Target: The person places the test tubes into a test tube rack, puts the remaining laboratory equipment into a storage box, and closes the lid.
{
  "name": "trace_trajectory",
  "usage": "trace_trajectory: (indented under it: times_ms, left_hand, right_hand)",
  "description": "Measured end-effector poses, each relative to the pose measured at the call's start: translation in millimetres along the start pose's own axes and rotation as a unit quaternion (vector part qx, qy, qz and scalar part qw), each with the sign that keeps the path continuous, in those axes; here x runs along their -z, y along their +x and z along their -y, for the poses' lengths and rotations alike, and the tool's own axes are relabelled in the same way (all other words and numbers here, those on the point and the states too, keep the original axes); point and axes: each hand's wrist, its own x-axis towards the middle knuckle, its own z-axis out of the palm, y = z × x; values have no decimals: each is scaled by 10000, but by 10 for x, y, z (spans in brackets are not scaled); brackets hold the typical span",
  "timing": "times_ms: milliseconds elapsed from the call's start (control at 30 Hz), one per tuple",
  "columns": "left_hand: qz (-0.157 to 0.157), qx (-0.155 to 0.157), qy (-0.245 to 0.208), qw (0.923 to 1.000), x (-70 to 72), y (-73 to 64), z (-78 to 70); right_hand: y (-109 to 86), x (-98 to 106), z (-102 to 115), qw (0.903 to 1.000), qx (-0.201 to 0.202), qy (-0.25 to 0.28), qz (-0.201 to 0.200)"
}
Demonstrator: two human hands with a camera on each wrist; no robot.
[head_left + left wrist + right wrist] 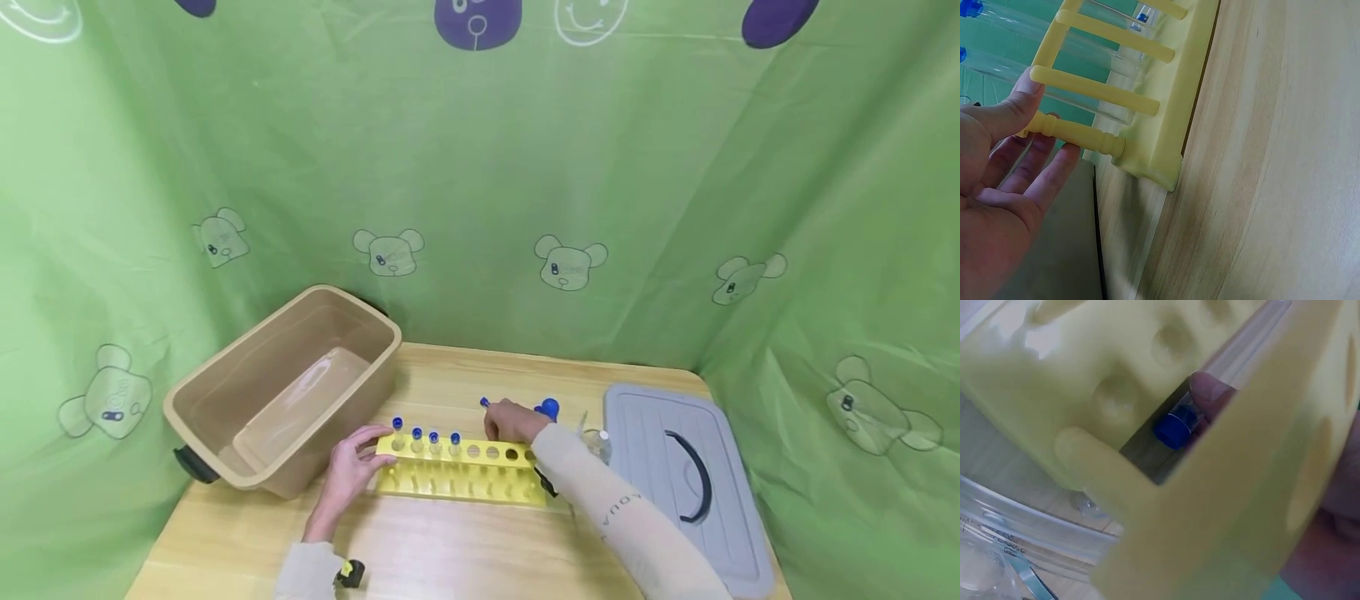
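Observation:
A yellow test tube rack (pixel 461 492) stands on the table, with several blue-capped test tubes (pixel 417 442) upright in its left holes. At its left end my left hand (pixel 351 467) grips the rack. In the left wrist view the thumb lies against one yellow peg and the fingers go around the end post (pixel 1079 134). My right hand (pixel 513 421) is behind the rack, right of the standing tubes, and pinches a test tube with a blue cap (pixel 484 402). Through the rack's gap, the right wrist view shows a fingertip (pixel 1210 394) beside a blue cap (pixel 1172 431); the rack hides most of this hand.
A brown bin (pixel 262 392) with a black handle stands at the left. To the right lies a grey lid (pixel 667 467) with a black handle. Between rack and lid are a blue bulb (pixel 550 407) and a clear glass vessel (pixel 599 444). Metal tweezers (pixel 1032 580) lie near the glassware.

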Motion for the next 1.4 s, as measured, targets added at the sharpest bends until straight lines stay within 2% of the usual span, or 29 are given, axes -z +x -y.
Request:
trace_trajectory:
  times_ms: [167, 300, 467, 600, 767, 933, 1100, 1267, 1400]
  left_hand:
    - [34, 130, -83, 9999, 0, 0, 6]
    - [23, 54, -69, 10000, -3, -2, 3]
    - [17, 29, -47, 10000, -17, -3, -3]
    - [-13, 107, -3, 9999, -9, 6, -8]
    - [41, -56, 87, 9999, -11, 50, -4]
    - [-82, -225, 287, 9993, -5, 69, -6]
    - [-65, -328, 268, 9991, 0, 89, 8]
    - [-32, -373, 369, 9986, -13, 107, 5]
    - [-1, -241, 472, 9986, -29, 111, -13]
  right_hand:
    - [-22, 3, 0, 10000, 44, 72, 40]
    - [-42, -16, -44, 9993, 221, 316, -25]
    - [-112, -9, -109, 9954, 527, 612, -520]
    - [-161, -3, -149, 9876, 691, 992, -1002]
    - [-279, 0, -177, 9772, 556, 1346, -1544]
    - [-438, 27, -188, 9610, 449, 1689, -2145]
    - [-613, 61, -208, 9414, 408, 1890, -2764]
    - [-812, 138, -183, 9240, 84, 2302, -3052]
    - [-973, 207, -168, 9091, 46, 2578, -3271]
